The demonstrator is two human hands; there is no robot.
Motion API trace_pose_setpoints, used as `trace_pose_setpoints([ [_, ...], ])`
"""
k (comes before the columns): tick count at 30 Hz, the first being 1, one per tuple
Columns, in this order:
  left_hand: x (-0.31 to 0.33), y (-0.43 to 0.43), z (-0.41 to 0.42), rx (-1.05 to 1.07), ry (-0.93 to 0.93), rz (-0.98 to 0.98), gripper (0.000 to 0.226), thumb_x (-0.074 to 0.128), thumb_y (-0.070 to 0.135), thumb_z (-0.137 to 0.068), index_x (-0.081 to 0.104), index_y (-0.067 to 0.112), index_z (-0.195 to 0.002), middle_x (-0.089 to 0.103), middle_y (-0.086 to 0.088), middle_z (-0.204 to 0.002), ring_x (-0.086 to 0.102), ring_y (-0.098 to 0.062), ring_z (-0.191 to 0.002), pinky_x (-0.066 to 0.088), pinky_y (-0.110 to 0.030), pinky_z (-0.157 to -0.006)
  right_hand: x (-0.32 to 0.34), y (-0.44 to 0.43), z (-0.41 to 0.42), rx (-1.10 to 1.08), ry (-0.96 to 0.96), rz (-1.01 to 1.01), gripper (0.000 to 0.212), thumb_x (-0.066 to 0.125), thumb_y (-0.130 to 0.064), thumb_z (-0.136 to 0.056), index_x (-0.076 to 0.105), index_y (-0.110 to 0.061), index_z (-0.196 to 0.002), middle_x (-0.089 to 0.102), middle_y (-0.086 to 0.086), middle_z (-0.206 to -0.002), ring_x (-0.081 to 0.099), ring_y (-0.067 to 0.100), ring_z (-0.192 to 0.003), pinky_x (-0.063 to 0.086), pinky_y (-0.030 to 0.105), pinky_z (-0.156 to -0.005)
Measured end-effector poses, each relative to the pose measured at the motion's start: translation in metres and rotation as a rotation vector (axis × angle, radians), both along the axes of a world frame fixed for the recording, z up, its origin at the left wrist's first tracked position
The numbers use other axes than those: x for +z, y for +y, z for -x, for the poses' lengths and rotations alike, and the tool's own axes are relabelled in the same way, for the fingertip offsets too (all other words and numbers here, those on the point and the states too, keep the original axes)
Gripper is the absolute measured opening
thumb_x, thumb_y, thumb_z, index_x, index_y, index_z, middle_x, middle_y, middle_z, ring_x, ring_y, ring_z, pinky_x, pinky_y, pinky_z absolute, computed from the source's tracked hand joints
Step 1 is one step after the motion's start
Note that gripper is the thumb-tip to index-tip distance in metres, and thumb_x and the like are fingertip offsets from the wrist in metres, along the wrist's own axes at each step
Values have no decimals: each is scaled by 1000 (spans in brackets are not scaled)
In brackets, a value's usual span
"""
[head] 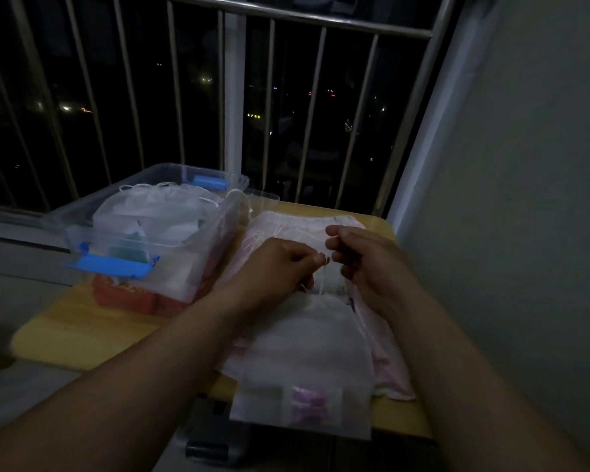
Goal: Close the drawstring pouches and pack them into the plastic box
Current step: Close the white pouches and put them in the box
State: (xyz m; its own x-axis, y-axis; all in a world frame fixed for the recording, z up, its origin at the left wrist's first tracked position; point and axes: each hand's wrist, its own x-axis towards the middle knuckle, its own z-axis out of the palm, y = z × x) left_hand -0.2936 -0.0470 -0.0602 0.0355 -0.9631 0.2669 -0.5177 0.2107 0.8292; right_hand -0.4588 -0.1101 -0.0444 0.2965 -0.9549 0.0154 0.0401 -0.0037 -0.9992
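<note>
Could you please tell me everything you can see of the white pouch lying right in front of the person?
The white drawstring pouch is a thin, semi-sheer fabric bag that lies flat, its neck pointing away from the person. The neck narrows between the left hand and right hand, which both pinch its thin white drawstring. It rests on a pile of pink pouches on the wooden table, its bottom overhanging the near edge. A small pink-purple item shows through near the bottom.
</note>
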Motion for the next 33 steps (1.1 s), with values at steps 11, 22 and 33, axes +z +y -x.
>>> trace_pose_setpoints([
  [11,-2,-7,2,126,279,-75,23,62,26,-103,74,6,-97,67,-4,-67,54,0,-49,44,-12,-51,-12,7,0,-14,171,-104,16,66,-21,-98,76,-10,-93,76,8,-86,67,20,-80,52,34,-72],
  [22,-8,-7,5,148,352,-49,25,57,26,-105,74,9,-98,67,-5,-65,58,-3,-50,44,-15,-53,-26,15,-2,180,-59,-267,11,67,-6,-93,76,-1,-98,75,21,-98,71,30,-87,56,43,-90],
  [33,0,-10,-6,124,539,-6,26,51,29,-107,73,15,-106,77,-1,-91,75,-15,-85,60,-28,-79,-21,21,-11,205,312,-71,24,79,-27,-63,80,-6,-75,77,19,-91,72,38,-100,53,57,-103],
])
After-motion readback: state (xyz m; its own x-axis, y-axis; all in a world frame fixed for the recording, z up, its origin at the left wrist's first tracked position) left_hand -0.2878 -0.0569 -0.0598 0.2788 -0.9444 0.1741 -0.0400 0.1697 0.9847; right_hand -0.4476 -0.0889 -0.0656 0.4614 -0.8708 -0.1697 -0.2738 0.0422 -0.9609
